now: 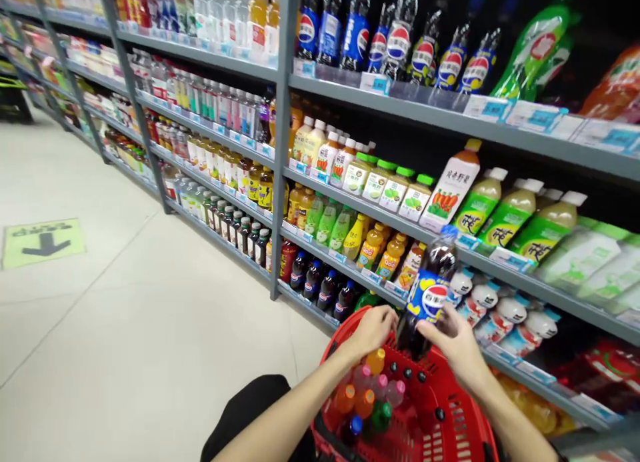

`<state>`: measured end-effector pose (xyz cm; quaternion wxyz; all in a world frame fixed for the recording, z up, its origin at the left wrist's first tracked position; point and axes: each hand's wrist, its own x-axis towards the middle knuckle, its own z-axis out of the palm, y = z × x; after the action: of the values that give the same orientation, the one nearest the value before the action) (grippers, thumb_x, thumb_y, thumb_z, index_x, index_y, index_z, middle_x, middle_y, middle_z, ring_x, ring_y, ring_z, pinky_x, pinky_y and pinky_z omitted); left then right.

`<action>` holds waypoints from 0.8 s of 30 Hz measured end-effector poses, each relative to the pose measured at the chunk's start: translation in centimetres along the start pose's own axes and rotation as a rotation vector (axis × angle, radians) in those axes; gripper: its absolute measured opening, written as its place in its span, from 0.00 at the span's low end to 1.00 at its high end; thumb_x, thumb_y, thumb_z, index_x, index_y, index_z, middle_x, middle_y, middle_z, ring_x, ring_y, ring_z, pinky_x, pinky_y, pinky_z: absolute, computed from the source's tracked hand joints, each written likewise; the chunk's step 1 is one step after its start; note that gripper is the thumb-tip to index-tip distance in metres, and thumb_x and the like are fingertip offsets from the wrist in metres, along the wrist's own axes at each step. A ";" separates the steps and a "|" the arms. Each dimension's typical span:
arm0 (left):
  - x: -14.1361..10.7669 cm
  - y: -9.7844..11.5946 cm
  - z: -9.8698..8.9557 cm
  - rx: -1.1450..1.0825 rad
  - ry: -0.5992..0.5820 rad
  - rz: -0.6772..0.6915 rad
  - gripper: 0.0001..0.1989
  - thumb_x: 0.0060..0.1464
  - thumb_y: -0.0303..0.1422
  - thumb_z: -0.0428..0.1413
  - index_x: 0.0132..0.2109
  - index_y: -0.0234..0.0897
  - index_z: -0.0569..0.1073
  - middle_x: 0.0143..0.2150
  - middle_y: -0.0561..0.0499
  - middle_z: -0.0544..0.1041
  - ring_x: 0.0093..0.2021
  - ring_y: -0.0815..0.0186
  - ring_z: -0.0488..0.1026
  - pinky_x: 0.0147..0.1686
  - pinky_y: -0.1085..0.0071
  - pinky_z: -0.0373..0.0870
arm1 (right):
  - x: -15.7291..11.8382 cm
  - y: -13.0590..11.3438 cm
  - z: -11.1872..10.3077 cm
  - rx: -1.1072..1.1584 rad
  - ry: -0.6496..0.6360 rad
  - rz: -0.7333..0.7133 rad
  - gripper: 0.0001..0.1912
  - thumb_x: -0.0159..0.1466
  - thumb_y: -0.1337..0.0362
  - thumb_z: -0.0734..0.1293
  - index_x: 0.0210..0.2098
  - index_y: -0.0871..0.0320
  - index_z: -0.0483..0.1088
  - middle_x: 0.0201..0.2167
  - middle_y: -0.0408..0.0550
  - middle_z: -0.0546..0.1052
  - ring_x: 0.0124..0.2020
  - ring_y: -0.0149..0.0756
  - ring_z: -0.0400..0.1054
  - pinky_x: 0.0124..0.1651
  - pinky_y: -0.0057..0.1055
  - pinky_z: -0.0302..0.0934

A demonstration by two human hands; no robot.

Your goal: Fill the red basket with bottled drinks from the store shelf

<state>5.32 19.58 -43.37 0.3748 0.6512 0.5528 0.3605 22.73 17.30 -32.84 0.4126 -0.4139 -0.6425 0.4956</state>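
A Pepsi bottle [429, 292] with dark cola and a blue label is held tilted over a red shopping basket [450, 435]. My right hand [453, 335] grips its lower body. My left hand [373, 329] touches the bottle's base from the left, above the basket's far rim. Inside the basket stand several small bottles [367, 395] with orange, pink, green and blue caps, and dark caps beside them.
Grey shelves [280, 142] full of drink bottles run along the right, from the far left to close by me. More Pepsi bottles [400, 42] fill the top shelf. The pale tiled floor [125, 329] carries a green arrow sticker [43, 242].
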 end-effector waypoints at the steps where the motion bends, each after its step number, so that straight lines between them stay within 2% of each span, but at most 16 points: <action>1: 0.2 0.4 0.2 -0.098 -0.003 0.004 0.32 0.71 0.43 0.30 0.53 0.29 0.73 0.49 0.35 0.80 0.49 0.57 0.79 0.50 0.62 0.75 | -0.8 2.2 -0.3 0.026 0.006 0.048 0.38 0.53 0.45 0.82 0.56 0.59 0.75 0.55 0.62 0.79 0.55 0.57 0.76 0.59 0.49 0.73; 3: 0.4 1.2 0.9 -0.382 -0.039 0.004 0.39 0.70 0.52 0.26 0.62 0.29 0.67 0.55 0.34 0.77 0.51 0.58 0.79 0.50 0.63 0.75 | -2.1 5.8 -1.0 0.068 0.023 0.128 0.39 0.52 0.44 0.82 0.55 0.60 0.76 0.56 0.62 0.79 0.57 0.58 0.75 0.60 0.50 0.72; 4: 0.4 1.5 1.4 -0.543 -0.062 0.002 0.40 0.68 0.58 0.31 0.65 0.29 0.64 0.57 0.33 0.76 0.52 0.58 0.78 0.52 0.62 0.75 | -2.6 7.3 -1.4 0.084 0.021 0.160 0.39 0.52 0.45 0.82 0.55 0.60 0.75 0.56 0.62 0.79 0.57 0.58 0.75 0.60 0.50 0.72; 6: 0.4 2.0 2.7 -0.782 -0.089 0.004 0.42 0.60 0.61 0.52 0.66 0.31 0.64 0.60 0.33 0.75 0.55 0.56 0.77 0.57 0.60 0.72 | -3.5 9.7 -2.1 0.099 -0.002 0.207 0.38 0.54 0.46 0.82 0.56 0.61 0.74 0.56 0.62 0.79 0.58 0.57 0.75 0.60 0.50 0.71; 7: 0.4 2.2 3.3 -0.831 -0.078 0.008 0.42 0.55 0.57 0.62 0.65 0.31 0.66 0.61 0.34 0.75 0.56 0.55 0.76 0.59 0.60 0.70 | -3.8 10.8 -2.4 0.099 -0.017 0.222 0.38 0.55 0.47 0.81 0.58 0.61 0.73 0.57 0.62 0.78 0.58 0.56 0.75 0.61 0.50 0.71; 9: 0.2 2.7 4.5 -0.823 -0.035 0.011 0.39 0.50 0.48 0.70 0.61 0.32 0.70 0.60 0.36 0.77 0.57 0.56 0.76 0.60 0.62 0.69 | -4.4 12.7 -2.9 0.094 -0.021 0.245 0.40 0.55 0.49 0.81 0.60 0.60 0.71 0.59 0.61 0.77 0.60 0.56 0.74 0.62 0.50 0.70; 14: -0.3 4.1 5.8 -0.880 -0.017 -0.038 0.38 0.45 0.40 0.75 0.59 0.31 0.71 0.54 0.37 0.81 0.49 0.59 0.80 0.54 0.64 0.73 | -5.5 15.7 -3.8 0.175 0.049 0.248 0.39 0.52 0.52 0.83 0.58 0.58 0.70 0.61 0.60 0.75 0.62 0.55 0.72 0.67 0.51 0.66; 17: -0.5 4.8 5.8 -0.911 -0.022 -0.004 0.37 0.44 0.37 0.75 0.59 0.33 0.70 0.53 0.39 0.81 0.49 0.60 0.81 0.52 0.67 0.73 | -5.9 15.8 -4.2 0.333 -0.053 0.255 0.34 0.52 0.55 0.84 0.53 0.56 0.71 0.59 0.57 0.77 0.61 0.52 0.73 0.66 0.46 0.68; 19: -0.6 5.0 5.8 -0.916 -0.028 0.016 0.38 0.43 0.35 0.76 0.59 0.34 0.70 0.54 0.41 0.81 0.51 0.60 0.80 0.53 0.68 0.73 | -6.2 15.6 -4.4 0.411 -0.169 0.306 0.31 0.53 0.55 0.83 0.51 0.56 0.71 0.56 0.57 0.79 0.53 0.50 0.78 0.60 0.44 0.72; 21: -0.5 5.0 6.0 -0.908 -0.047 0.019 0.39 0.43 0.35 0.76 0.59 0.33 0.70 0.55 0.41 0.80 0.53 0.60 0.79 0.54 0.69 0.72 | -6.7 15.7 -4.2 0.429 -0.251 0.359 0.29 0.56 0.55 0.82 0.51 0.57 0.70 0.49 0.55 0.82 0.39 0.45 0.81 0.48 0.42 0.77; 24: -0.5 4.7 6.6 -0.890 -0.097 0.033 0.39 0.46 0.41 0.75 0.60 0.33 0.69 0.58 0.39 0.78 0.57 0.58 0.77 0.58 0.67 0.71 | -7.5 16.3 -3.5 0.397 -0.201 0.390 0.31 0.56 0.51 0.82 0.51 0.59 0.70 0.37 0.51 0.81 0.22 0.36 0.74 0.29 0.35 0.73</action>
<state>13.20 17.98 -42.23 0.6381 0.4516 0.3151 0.5381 30.39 13.95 -49.07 0.3169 -0.3896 -0.4788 0.7201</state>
